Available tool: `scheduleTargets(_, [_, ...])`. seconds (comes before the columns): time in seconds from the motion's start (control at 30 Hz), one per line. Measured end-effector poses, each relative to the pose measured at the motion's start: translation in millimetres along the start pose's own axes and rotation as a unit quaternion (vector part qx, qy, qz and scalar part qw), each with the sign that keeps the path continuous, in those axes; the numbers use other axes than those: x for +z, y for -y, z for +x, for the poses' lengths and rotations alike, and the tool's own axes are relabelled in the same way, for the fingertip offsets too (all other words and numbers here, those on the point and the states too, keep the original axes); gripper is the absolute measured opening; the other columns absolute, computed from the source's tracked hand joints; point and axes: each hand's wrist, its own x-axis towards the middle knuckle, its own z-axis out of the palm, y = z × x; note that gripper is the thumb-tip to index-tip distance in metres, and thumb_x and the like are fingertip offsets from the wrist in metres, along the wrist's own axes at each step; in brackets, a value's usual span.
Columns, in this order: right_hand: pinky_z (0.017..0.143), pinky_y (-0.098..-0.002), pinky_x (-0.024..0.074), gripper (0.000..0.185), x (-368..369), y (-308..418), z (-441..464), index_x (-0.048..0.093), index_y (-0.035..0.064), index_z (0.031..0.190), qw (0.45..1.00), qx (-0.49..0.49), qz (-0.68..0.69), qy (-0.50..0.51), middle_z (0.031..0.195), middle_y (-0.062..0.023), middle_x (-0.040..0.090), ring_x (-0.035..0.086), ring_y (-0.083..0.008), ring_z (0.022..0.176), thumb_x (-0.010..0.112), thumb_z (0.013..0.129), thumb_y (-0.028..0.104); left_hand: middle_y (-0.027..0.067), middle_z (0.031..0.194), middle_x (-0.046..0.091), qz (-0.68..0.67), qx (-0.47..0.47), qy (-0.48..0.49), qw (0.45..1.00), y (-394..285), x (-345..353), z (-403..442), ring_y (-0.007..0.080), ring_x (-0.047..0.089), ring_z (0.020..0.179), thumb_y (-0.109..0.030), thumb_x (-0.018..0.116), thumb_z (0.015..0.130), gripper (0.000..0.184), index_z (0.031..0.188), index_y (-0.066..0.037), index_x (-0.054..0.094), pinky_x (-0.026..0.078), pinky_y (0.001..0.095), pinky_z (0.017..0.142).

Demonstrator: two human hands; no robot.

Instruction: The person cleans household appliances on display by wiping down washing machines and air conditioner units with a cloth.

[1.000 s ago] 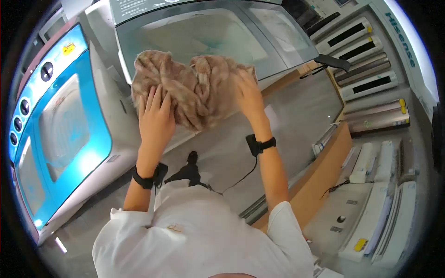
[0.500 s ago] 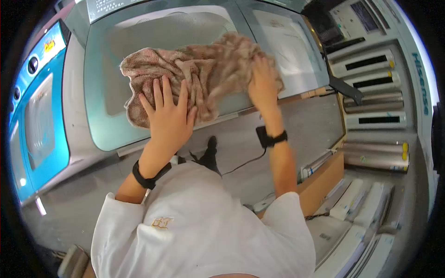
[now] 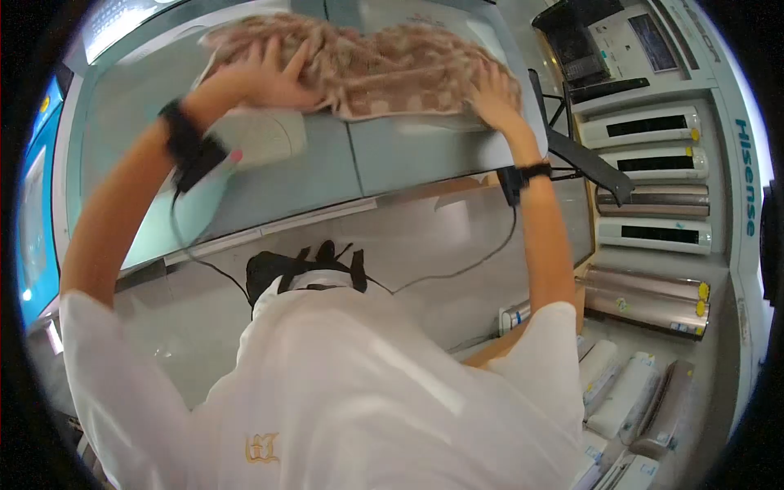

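A crumpled brown-pink patterned cloth lies stretched sideways across the pale blue-green lid of what looks like a washing machine. On its left part rests my left hand, fingers spread and slightly blurred. My right hand lies on the cloth's right end with fingers stretched out over the fabric. Neither hand visibly closes around it. Each wrist wears a black band with a small box and a cable.
A dark bracket juts out beside the lid's right edge. Several air-conditioner units hang on the right wall, with more units lower down. A blue machine stands at the left. Cables hang before my body.
Both hands have moved farther forward over the lid, and the right hand also to the right. The cloth has shifted forward and right and is spread wider. My view has moved rightward along the machine.
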Motion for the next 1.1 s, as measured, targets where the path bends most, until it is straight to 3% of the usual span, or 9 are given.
scheduleTargets(0.1, [0.123,-0.0645,0.0112,0.075,10,46,16,0.028,0.0109,0.162,0.996,-0.044,-0.078,0.01,0.17,-0.0214,0.013,0.008,-0.0437,0.157,0.047,0.101,0.051,0.0249,0.171,-0.004,-0.037,-0.039,0.009,0.999,-65,-39,30,0.0506,-0.002,0.155,-0.084,0.05,0.084,0.111,0.167,-0.028,0.003,0.009,0.0739,0.118])
scheduleTargets(0.3, [0.12,-0.0652,0.0206,0.071,-12,53,-74,0.031,0.0075,0.16,0.967,-0.25,0.029,-0.036,0.169,-0.0201,0.02,0.015,-0.0444,0.156,0.053,0.1,0.04,0.0119,0.174,0.0,-0.012,0.171,-0.033,0.985,-51,2,18,0.0443,0.0,0.158,-0.067,0.061,0.086,0.098,0.166,-0.026,0.019,0.008,0.0778,0.116])
scheduleTargets(0.43, [0.119,-0.0655,0.0216,0.072,-25,-41,-84,0.03,0.0183,0.162,0.983,-0.18,0.0,0.017,0.169,-0.0171,0.02,0.018,-0.0443,0.155,0.057,0.099,0.04,0.0166,0.173,-0.007,-0.101,0.311,0.061,0.943,5,-21,30,0.0397,-0.003,0.159,-0.061,0.062,0.091,0.096,0.166,-0.018,0.019,0.006,0.0751,0.118])
scheduleTargets(0.5, [0.119,-0.0664,0.0214,0.073,-5,-89,-56,0.029,0.0214,0.163,0.989,-0.146,-0.006,-0.02,0.17,-0.0158,0.019,0.02,-0.044,0.154,0.058,0.098,0.04,0.0166,0.173,-0.003,0.083,0.291,0.033,0.953,2,-26,62,0.0425,-0.003,0.158,-0.054,0.061,0.095,0.086,0.164,-0.02,0.023,0.01,0.0735,0.119])
scheduleTargets(0.57, [0.119,-0.0674,0.0208,0.074,7,-114,-21,0.027,0.0211,0.163,0.99,-0.133,-0.008,-0.052,0.17,-0.0158,0.017,0.022,-0.0444,0.154,0.058,0.098,0.041,0.0107,0.171,0.013,0.274,0.309,0.002,0.911,-30,-60,49,0.0553,0.011,0.153,-0.036,0.062,0.095,0.049,0.143,-0.042,0.053,0.027,0.0726,0.117])
scheduleTargets(0.67, [0.119,-0.0673,0.0213,0.071,25,-114,43,0.033,0.0172,0.161,0.987,-0.121,-0.108,-0.021,0.17,-0.0193,0.014,0.02,-0.0457,0.154,0.058,0.098,0.041,0.0106,0.171,0.014,0.252,0.391,-0.157,0.871,-13,-31,154,0.0544,0.016,0.152,-0.038,0.061,0.095,0.044,0.139,-0.039,0.059,0.028,0.0772,0.114])
scheduleTargets(0.87, [0.121,-0.0658,0.0191,0.064,-1,1,10,0.047,0.0058,0.151,0.987,-0.149,-0.028,-0.043,0.169,-0.0254,0.012,0.012,-0.0454,0.156,0.058,0.097,0.038,0.0148,0.172,0.003,0.221,0.167,-0.046,0.96,-75,-68,103,0.0538,0.008,0.154,-0.036,0.07,0.091,0.063,0.151,-0.03,0.05,0.025,0.0722,0.119])
scheduleTargets(0.97, [0.121,-0.0668,0.014,0.074,-13,15,-56,0.03,0.0078,0.161,0.971,-0.237,-0.015,-0.005,0.171,-0.0208,0.013,0.01,-0.0452,0.157,0.049,0.101,0.047,0.0129,0.171,0.013,0.303,0.233,-0.016,0.924,-55,-49,73,0.0484,0.007,0.156,-0.039,0.061,0.099,0.06,0.155,-0.038,0.042,0.022,0.07,0.121])
scheduleTargets(1.1, [0.12,-0.0681,0.0178,0.074,-12,-32,-103,0.031,0.0152,0.162,0.965,-0.261,0.016,-0.016,0.169,-0.0181,0.02,0.017,-0.0434,0.156,0.057,0.098,0.044,0.0133,0.172,0.008,-0.055,0.263,-0.035,0.963,34,-9,35,0.0401,0.0,0.159,-0.056,0.064,0.093,0.08,0.162,-0.036,0.029,0.01,0.0675,0.123])
